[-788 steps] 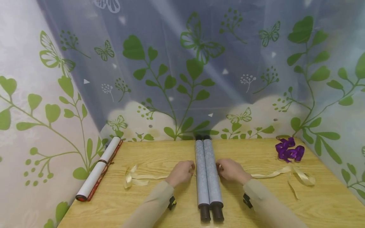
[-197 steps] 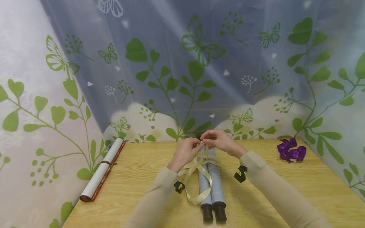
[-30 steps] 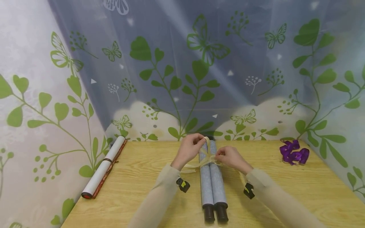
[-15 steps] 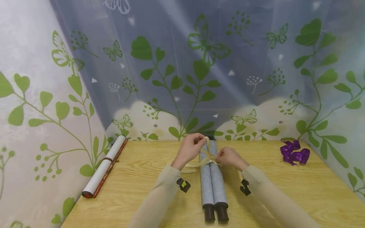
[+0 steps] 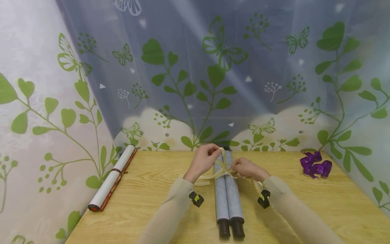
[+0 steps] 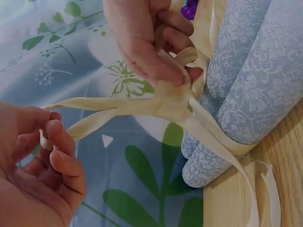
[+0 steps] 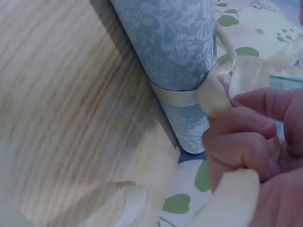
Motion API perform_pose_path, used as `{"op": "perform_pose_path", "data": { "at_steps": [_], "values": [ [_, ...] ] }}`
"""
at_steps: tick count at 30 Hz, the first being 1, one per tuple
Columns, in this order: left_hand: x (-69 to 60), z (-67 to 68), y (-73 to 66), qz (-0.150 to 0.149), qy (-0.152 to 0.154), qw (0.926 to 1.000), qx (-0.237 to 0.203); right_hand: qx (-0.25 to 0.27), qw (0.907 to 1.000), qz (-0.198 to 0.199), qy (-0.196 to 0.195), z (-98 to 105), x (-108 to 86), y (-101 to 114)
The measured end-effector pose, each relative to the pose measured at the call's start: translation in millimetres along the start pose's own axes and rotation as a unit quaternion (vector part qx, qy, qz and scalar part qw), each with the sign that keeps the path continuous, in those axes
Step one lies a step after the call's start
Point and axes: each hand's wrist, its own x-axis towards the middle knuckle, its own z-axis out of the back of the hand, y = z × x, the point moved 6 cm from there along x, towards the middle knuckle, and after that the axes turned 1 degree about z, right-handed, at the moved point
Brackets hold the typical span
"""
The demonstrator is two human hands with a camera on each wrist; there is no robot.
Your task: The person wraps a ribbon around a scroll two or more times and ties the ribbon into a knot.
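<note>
Two blue-grey patterned scrolls with dark end knobs, a left scroll (image 5: 221,200) and a right scroll (image 5: 234,200), lie side by side on the table. A cream ribbon (image 6: 142,106) passes around both and crosses on top. My left hand (image 5: 202,160) pinches a raised loop of it between thumb and fingertips, above the far part of the scrolls. Close to the crossing, my right hand (image 5: 248,168) grips the ribbon with curled fingers; in the right wrist view, the ribbon band (image 7: 177,98) circles the scroll snugly. The exact knot is partly hidden by the right fingers.
A white scroll (image 5: 109,181) with a red edge and dark tie lies along the table's left side. A bunched purple ribbon (image 5: 315,165) rests at the back right. Behind the wooden table (image 5: 158,196) hangs a leaf-patterned curtain (image 5: 182,67).
Earlier the ribbon lay flat beneath the scrolls; now it is wrapped round them with a loop raised. Over the last second the left hand stays put while the right fingers shift slightly.
</note>
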Motion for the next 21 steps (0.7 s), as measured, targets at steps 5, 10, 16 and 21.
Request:
{"op": "perform_pose_path", "data": {
  "at_steps": [5,10,16,21],
  "values": [
    [0.0,-0.4,-0.8,-0.001,-0.002,1.0,0.006,0.034,0.9993,-0.004,0.011,-0.7,-0.2,-2.8],
    [-0.1,-1.9,-1.0,0.004,0.004,1.0,0.001,0.051,0.9986,-0.012,0.01,-1.9,0.9,-5.7],
    [0.2,-2.3,-1.2,0.002,0.005,1.0,0.0,0.042,0.9986,-0.029,-0.011,2.7,-0.6,-4.9],
    [-2.4,1.2,-1.5,0.003,-0.01,0.9996,0.024,0.079,0.995,-0.056,-0.022,4.5,-6.4,-5.5]
  ]
}}
